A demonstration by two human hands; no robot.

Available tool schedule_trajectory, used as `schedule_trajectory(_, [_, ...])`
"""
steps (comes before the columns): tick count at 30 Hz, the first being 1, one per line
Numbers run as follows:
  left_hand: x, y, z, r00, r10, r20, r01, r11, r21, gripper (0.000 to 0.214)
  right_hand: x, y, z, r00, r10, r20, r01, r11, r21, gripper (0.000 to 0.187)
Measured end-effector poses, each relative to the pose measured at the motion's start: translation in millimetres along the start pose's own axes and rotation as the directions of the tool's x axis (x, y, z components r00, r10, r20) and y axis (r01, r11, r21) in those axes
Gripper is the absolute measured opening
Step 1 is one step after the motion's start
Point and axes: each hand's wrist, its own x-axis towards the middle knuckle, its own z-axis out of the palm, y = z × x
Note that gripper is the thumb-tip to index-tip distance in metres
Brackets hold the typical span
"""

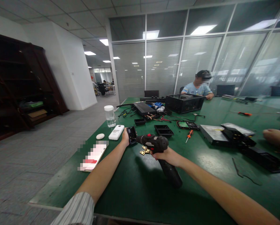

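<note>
My left hand is closed on the edge of a small black plastic box, holding it tilted above the table. My right hand grips a black cordless drill by its handle. The drill's front end points left and meets or overlaps the box; I cannot tell whether the bit touches it. Just under the drill lie several small brass-coloured metal pieces. A black two-compartment tray sits beyond the drill, and a smaller black box lies farther back.
On the green table stand a water bottle, a white device and a papers stack at left. A screwdriver and metal drives lie right. A person sits behind a computer case; another hand is at far right.
</note>
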Motion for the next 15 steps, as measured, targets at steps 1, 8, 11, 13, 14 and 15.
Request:
schedule_trajectory(1, [-0.1, -0.1, 0.0, 1.0, -0.002, 0.0, 0.002, 1.0, 0.001, 0.047, 0.2, -0.1, 0.1, 1.0, -0.001, -0.002, 0.001, 1.0, -0.001, 0.018])
schedule_trajectory(8, [-1.5, 0.0, 1.5, 1.0, -0.017, -0.02, 0.016, 1.0, -0.021, 0.047, 0.4, -0.7, 0.8, 1.0, -0.021, 0.002, 0.021, 1.0, 0.004, 0.019])
schedule_trajectory(11, [-2.4, 0.8, 2.2, 1.0, -0.018, -0.019, 0.018, 1.0, -0.018, 0.047, -0.2, -0.5, 0.6, 1.0, -0.024, -0.001, 0.024, 1.0, -0.007, 0.018])
schedule_trajectory(13, [-2.8, 1.1, 2.3, 1.0, -0.013, -0.016, 0.013, 1.0, -0.008, 0.047, -0.3, 0.4, 0.1, 1.0, -0.015, -0.005, 0.015, 1.0, -0.009, 0.017])
schedule_trajectory(14, [-2.9, 1.1, 2.3, 1.0, -0.011, -0.016, 0.011, 1.0, -0.006, 0.047, -0.2, 1.1, -0.3, 1.0, -0.01, -0.007, 0.01, 1.0, -0.006, 0.017])
schedule_trajectory(15, [-2.9, 1.2, 2.3, 1.0, -0.011, -0.016, 0.011, 1.0, -0.006, 0.047, 0.0, 1.8, -0.7, 1.0, -0.005, -0.006, 0.005, 1.0, -0.002, 0.017])
